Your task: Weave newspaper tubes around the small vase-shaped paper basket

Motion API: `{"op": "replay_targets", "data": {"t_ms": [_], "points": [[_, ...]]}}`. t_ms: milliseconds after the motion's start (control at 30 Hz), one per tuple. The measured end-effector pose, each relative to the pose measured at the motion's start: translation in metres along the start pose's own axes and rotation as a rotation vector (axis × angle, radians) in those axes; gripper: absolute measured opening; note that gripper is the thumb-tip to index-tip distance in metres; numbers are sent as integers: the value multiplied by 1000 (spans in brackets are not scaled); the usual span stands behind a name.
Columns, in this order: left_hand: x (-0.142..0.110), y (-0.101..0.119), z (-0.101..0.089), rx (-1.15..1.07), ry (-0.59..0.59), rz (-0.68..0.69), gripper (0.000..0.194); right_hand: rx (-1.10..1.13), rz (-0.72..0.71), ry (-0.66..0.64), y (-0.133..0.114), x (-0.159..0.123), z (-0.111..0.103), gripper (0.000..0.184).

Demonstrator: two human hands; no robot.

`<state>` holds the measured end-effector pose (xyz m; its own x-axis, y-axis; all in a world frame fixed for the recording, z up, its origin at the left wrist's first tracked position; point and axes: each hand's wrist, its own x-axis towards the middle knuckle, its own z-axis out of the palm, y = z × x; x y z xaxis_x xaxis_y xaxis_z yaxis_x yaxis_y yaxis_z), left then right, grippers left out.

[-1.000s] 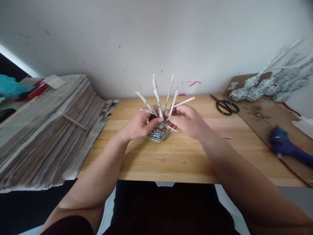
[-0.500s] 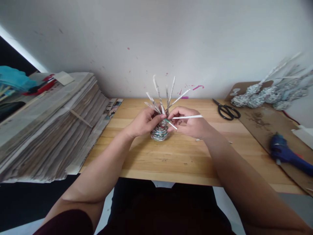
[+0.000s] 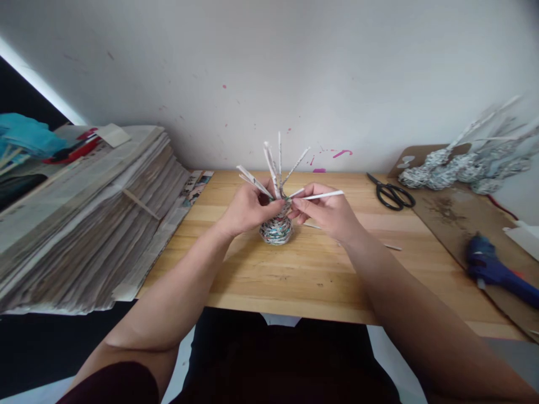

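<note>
One left hand, fingers closed around the neck of multicoloured woven-paper vessel, upright on pale wooden table; crushed neck possible from overtight squeeze. Pale paper rods jutting from mouth, interior hidden. Right hand, fingers pinching white rolled-paper strip; kink possible from sharp bending.

Soft, moderate light | bright strip upper left | soft shadows | edges stretched, right side blurry
</note>
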<state>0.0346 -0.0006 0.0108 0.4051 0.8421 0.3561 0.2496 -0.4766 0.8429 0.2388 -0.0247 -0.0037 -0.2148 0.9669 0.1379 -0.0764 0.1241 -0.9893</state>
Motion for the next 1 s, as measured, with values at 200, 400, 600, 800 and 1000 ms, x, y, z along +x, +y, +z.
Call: {"op": "replay_targets", "data": {"t_ms": [200, 400, 600, 800, 1000], "points": [[-2, 8, 7, 56, 42, -41, 14, -243, -237, 180, 4, -7, 9, 22], [-6, 11, 7, 105, 12, 8, 15, -434, -579, 200, 9, -9, 10, 8], [-5, 12, 2, 125, -26, 26, 14, -416, -383, -24, 3, -4, -4, 8], [-5, 9, -1, 19, -78, 30, 19, -440, -339, -22, 0, -4, -9, 9], [-1, 0, -6, -129, -176, 17, 28, -307, -232, 16, 2, -5, -3, 22]]}}
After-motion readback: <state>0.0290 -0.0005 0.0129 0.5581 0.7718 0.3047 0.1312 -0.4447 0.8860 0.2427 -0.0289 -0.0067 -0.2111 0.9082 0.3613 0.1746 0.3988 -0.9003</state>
